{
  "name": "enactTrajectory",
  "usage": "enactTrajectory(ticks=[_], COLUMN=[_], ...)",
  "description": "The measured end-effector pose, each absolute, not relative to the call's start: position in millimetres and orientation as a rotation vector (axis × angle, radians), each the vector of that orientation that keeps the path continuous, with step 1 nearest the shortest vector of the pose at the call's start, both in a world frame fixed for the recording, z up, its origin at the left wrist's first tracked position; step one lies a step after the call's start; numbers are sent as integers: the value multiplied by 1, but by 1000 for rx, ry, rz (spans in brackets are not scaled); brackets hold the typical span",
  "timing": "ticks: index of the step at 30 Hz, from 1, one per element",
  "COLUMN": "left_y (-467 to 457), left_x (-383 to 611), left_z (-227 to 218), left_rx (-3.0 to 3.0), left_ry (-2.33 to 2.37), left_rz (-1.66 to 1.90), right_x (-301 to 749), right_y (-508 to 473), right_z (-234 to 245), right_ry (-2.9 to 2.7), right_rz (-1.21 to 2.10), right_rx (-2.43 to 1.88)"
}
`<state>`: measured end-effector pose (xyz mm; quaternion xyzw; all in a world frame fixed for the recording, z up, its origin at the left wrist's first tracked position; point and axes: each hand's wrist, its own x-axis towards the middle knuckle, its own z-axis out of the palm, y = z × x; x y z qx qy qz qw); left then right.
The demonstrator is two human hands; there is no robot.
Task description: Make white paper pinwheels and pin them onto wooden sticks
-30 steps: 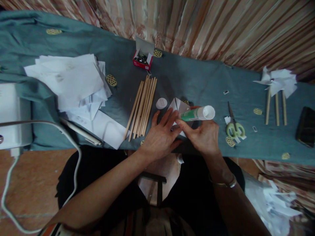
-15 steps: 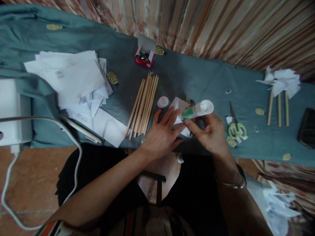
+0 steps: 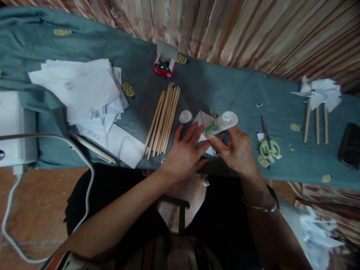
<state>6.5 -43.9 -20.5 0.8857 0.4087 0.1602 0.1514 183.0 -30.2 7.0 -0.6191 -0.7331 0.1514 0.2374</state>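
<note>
My right hand (image 3: 237,152) is closed around a green and white glue stick (image 3: 222,123), whose tip points down at a folded white paper piece (image 3: 204,120) on the teal cloth (image 3: 219,86). My left hand (image 3: 184,152) lies flat with fingers spread on that paper, holding it down. The paper's near part is hidden under both hands. A small white round cap (image 3: 185,116) rests just left of the paper.
A bundle of wooden sticks (image 3: 164,120) lies left of my hands, a heap of white sheets (image 3: 81,93) further left. A red box of pins (image 3: 164,65) stands behind. Green scissors (image 3: 268,144), finished paper pinwheels (image 3: 317,101) and a dark phone (image 3: 350,144) lie to the right.
My right hand has tilted the glue stick and drawn it slightly left, closer over the paper. My left hand has stayed pressed on the paper.
</note>
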Motion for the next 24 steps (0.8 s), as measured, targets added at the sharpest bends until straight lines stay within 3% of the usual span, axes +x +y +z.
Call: enactTrajectory(ticks=[10, 24], left_y=[-43, -43], left_x=[7, 5], left_z=[-19, -21], left_rx=[2567, 2617], left_ry=[1170, 1163], left_rz=[427, 460], right_x=[171, 214], right_y=[-32, -22], right_z=[0, -6], right_ry=[-1859, -673], right_rz=[361, 1098], right_rx=[-1751, -1299])
